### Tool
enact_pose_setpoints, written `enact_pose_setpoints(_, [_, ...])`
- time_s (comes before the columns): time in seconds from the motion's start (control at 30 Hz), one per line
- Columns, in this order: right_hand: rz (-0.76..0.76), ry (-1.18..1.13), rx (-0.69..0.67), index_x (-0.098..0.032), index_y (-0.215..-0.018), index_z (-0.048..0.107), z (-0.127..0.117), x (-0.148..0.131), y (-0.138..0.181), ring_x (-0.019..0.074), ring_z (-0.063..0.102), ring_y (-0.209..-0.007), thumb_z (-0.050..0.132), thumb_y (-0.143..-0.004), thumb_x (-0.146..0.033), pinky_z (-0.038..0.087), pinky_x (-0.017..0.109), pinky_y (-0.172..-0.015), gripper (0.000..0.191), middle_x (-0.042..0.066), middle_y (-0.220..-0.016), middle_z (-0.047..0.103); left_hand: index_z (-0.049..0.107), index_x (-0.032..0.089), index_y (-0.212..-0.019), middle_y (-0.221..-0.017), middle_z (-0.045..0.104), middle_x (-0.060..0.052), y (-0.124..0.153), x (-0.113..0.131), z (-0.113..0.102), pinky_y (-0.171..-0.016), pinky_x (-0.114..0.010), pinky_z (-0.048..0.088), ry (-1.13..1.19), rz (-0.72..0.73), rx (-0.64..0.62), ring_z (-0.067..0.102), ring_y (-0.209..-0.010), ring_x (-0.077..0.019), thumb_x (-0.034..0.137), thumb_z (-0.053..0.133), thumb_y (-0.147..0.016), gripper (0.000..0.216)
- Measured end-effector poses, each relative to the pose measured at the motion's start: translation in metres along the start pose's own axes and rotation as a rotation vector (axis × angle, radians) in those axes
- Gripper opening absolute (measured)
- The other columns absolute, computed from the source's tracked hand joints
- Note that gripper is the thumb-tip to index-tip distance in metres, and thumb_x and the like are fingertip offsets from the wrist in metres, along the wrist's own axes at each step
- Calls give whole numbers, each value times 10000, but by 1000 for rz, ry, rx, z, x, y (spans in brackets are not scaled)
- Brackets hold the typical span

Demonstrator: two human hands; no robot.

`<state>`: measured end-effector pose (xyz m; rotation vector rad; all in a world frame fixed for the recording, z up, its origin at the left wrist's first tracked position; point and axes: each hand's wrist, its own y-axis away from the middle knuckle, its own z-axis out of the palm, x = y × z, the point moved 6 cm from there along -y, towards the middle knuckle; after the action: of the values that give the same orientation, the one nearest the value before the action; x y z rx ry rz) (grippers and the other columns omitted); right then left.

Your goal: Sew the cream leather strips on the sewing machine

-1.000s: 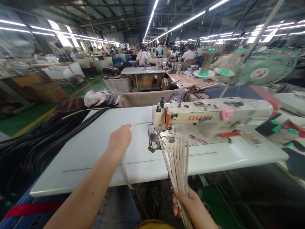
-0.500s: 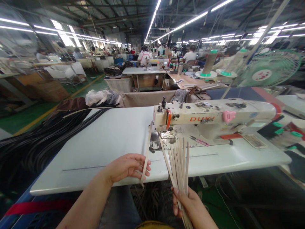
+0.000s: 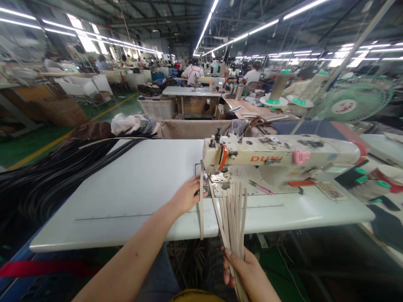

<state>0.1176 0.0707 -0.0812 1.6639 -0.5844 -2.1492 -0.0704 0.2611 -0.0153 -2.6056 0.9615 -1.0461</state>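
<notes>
A cream sewing machine (image 3: 283,153) with orange lettering stands on the white table (image 3: 132,188). My left hand (image 3: 188,195) is at the needle plate on the machine's left end, fingers pinched on a single beige strip (image 3: 201,209) that hangs down over the table's front edge. My right hand (image 3: 244,272) is below the table edge, closed round a bundle of several beige strips (image 3: 233,214) that fan upward toward the needle area.
A pile of black strips (image 3: 47,180) lies along the table's left side. Pink-handled snips (image 3: 260,187) rest on the machine bed. Thread cones (image 3: 278,86) and a green fan (image 3: 352,98) stand at the back right. Other workers sit at benches far behind.
My left hand drew the single strip back from the table's middle toward me, then moved forward and right to the needle plate. The right hand kept its bundle almost still.
</notes>
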Motion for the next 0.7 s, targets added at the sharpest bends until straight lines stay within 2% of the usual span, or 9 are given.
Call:
enact_pose_setpoints(0.13, [8,-18,6,-145,-833,623,5,-11,9,119,582,-439,794,-685,-624,375,208,-392,530,-2,-607,624,677,182,-1197,-1232,681,-98,-12,6,9,-1155,-438,414,-123,-9,44,565,-1255,-259,371,538,-986,315])
enact_pose_setpoints(0.27, [4,-33,14,-139,-895,626,9,-23,18,103,579,-462,778,-762,-525,382,198,-424,436,-8,-634,625,673,197,-1212,-1260,673,-80,-8,18,15,-1141,-454,417,-202,27,11,544,-1280,-249,339,481,-1013,311])
enact_pose_setpoints(0.43, [25,-62,18,-132,-914,629,12,-25,18,104,575,-455,794,-747,-507,368,197,-419,443,-10,-628,622,616,194,-1316,-1359,616,-84,4,26,17,-1161,-492,371,-277,16,-15,472,-1360,-259,358,444,-1030,372])
enact_pose_setpoints(0.7, [34,-78,24,-133,-894,624,13,-27,18,107,581,-463,789,-758,-491,378,195,-427,417,-5,-630,629,592,201,-1348,-1395,590,-70,4,22,17,-1172,-480,351,-252,-38,-44,447,-1379,-257,341,380,-1048,393])
